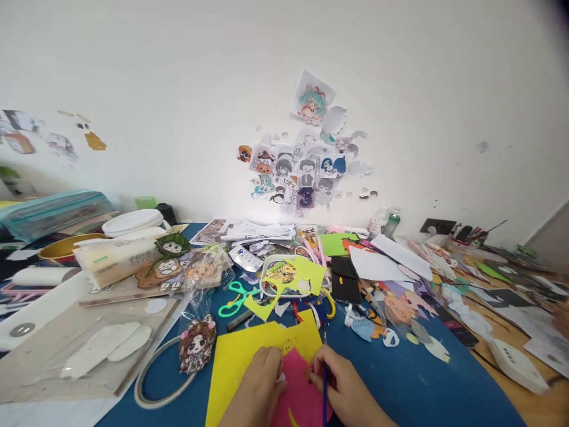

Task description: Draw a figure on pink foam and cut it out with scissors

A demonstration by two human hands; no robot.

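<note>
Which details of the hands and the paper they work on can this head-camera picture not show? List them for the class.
- Pink paper: its lower part is cut off by the bottom edge, and both hands cover its sides.
- Left hand: fingertips tucked under, wrist out of frame.
- Right hand: holds a blue pen, whose tip is too small to see.
- Yellow sheet: markings too small.

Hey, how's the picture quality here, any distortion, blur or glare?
Head view: wide-angle bend curves the blue table edges; soft, even light with faint shadows; a bright patch on the wall low at centre; the corners go soft, the top right one dark.
</note>
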